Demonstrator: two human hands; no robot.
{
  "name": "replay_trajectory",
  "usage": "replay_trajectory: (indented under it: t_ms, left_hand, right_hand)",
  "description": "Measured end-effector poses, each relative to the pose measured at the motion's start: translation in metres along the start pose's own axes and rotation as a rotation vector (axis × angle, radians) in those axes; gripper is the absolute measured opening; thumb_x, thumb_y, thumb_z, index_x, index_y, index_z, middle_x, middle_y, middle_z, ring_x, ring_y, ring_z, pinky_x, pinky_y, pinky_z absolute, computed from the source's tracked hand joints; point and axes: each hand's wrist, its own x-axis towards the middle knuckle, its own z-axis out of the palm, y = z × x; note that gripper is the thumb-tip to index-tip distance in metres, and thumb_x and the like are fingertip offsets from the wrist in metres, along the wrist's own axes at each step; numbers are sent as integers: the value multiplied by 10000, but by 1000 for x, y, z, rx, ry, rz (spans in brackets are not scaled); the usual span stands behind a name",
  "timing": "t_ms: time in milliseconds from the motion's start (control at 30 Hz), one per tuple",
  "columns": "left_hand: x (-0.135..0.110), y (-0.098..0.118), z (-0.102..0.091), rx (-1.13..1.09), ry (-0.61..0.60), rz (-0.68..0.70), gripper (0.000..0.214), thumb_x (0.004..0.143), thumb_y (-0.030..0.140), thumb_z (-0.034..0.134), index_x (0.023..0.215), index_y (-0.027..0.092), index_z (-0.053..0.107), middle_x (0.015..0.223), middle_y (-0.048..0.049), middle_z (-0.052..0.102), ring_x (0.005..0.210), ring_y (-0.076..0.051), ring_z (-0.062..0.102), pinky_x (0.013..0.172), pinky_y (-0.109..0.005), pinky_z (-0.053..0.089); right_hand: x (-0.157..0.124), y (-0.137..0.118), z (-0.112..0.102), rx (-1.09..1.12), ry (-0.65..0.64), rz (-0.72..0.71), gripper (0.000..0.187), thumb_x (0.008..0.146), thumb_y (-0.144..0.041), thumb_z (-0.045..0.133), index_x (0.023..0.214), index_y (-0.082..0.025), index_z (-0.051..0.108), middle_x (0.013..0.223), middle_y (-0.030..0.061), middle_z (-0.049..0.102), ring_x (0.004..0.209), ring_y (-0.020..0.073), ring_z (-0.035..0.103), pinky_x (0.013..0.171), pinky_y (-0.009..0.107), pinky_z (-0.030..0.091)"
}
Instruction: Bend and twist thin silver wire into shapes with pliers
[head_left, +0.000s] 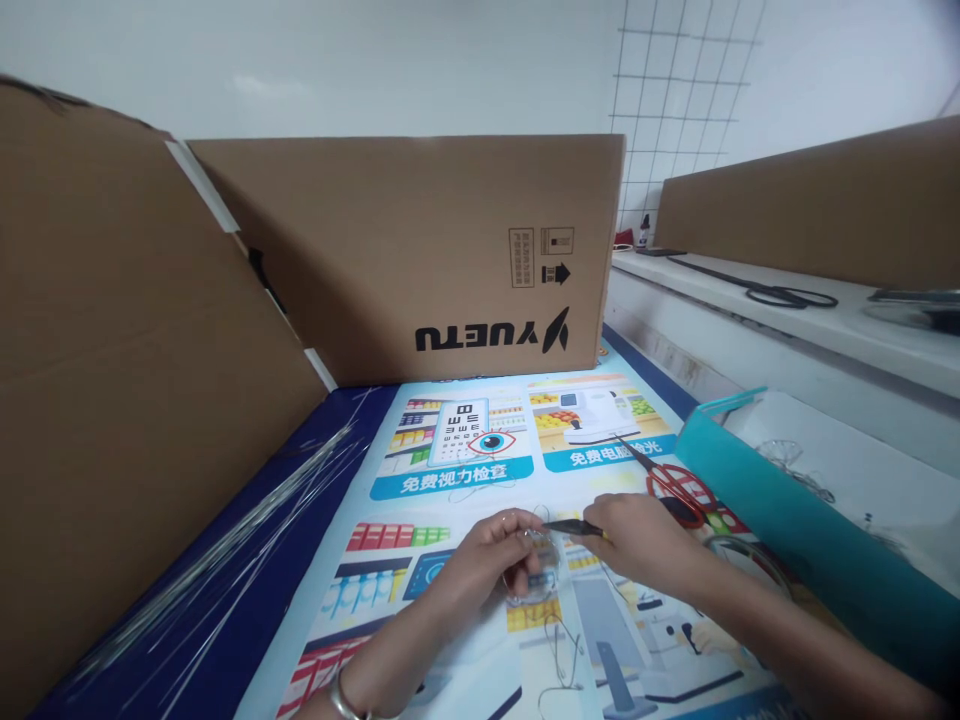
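Observation:
My left hand [504, 548] is closed, its fingers pinching a loop of thin wire [553, 575] above the printed sheet. My right hand [641, 540] is wrapped around a pair of dark-nosed pliers [571, 527]. The pliers' tip meets the wire at my left fingertips; whether the jaws grip it is too small to tell. A bent wire piece [562, 655] lies on the sheet just below my hands. Beyond my right hand are red-handled scissors [679, 492], blades pointing away to the left.
Long straight wires [247, 545] lie on the dark blue surface at left. Cardboard panels [390, 240] stand at the back and left. On the right, a teal-sided box [810, 510] holds tangled wire [795, 465]. Large black scissors [780, 295] rest on the white ledge.

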Motion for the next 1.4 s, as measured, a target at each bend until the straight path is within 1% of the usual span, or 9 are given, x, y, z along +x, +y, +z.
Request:
replay_trajectory:
  t_ms: [133, 233, 333, 467, 633, 767, 867, 1000, 1400]
  left_hand:
    - [-3, 4, 0, -16, -38, -8, 241, 742, 274, 618, 939, 149, 555, 696, -32, 620, 508, -95, 559, 486, -209, 395]
    - [-3, 9, 3, 11, -7, 13, 284, 700, 310, 670, 910, 145, 576, 750, -49, 620, 604, -130, 581, 541, -246, 418]
    - [0, 10, 5, 11, 22, 45, 278, 664, 331, 706, 826, 135, 593, 654, -19, 588, 559, -116, 543, 518, -239, 383]
    - [4, 8, 4, 40, -9, 56, 250, 694, 347, 686, 739, 116, 599, 536, 0, 551, 503, -91, 489, 500, -225, 341]
    - [4, 6, -1, 64, 48, 52, 275, 678, 342, 701, 795, 103, 630, 551, 10, 557, 461, -72, 472, 502, -225, 358]
    - [2, 7, -2, 106, 12, 28, 299, 683, 351, 692, 848, 106, 649, 596, -2, 580, 462, -67, 478, 497, -215, 357]
    - [3, 7, -2, 166, -8, -8, 287, 684, 364, 684, 796, 101, 655, 572, -3, 573, 456, -62, 471, 487, -206, 354]
    - [5, 5, -3, 207, 20, -26, 251, 694, 345, 675, 759, 105, 643, 482, 15, 539, 429, -61, 455, 466, -194, 349]
    - [3, 6, -3, 189, 35, -77, 218, 709, 333, 646, 705, 118, 608, 479, 4, 536, 411, -73, 463, 379, -172, 346]
  right_hand:
    - [-1, 0, -1, -14, 12, -9, 282, 842, -392, 419, 763, -196, 607, 792, 49, 648, 711, 196, 592, 541, 254, 291]
    - [-2, -1, -1, -10, 15, -18, 294, 843, -411, 421, 759, -197, 605, 790, 46, 647, 710, 194, 592, 549, 255, 294]
    - [-2, -1, -1, -8, 10, -18, 312, 841, -434, 423, 752, -198, 607, 785, 45, 647, 700, 194, 590, 545, 254, 293]
    - [-1, -1, 1, -15, 16, -16, 328, 840, -448, 424, 758, -193, 613, 789, 53, 647, 705, 198, 590, 544, 253, 297]
    - [-1, -2, -4, -19, 10, -27, 309, 839, -417, 429, 762, -188, 621, 783, 59, 650, 702, 200, 593, 545, 250, 306]
    - [-2, -3, -6, -33, -1, -8, 308, 837, -407, 428, 764, -181, 625, 785, 68, 649, 704, 204, 595, 549, 250, 319]
    - [-2, -4, -5, -35, -8, -14, 310, 833, -416, 434, 768, -182, 625, 788, 71, 649, 714, 210, 595, 564, 256, 334]
    - [-2, -4, -4, -29, -12, -7, 299, 832, -413, 434, 782, -189, 626, 802, 69, 648, 736, 217, 596, 586, 266, 353]
    - [0, -7, 3, -19, -28, 19, 286, 836, -395, 436, 797, -179, 620, 819, 75, 643, 750, 221, 602, 595, 272, 363]
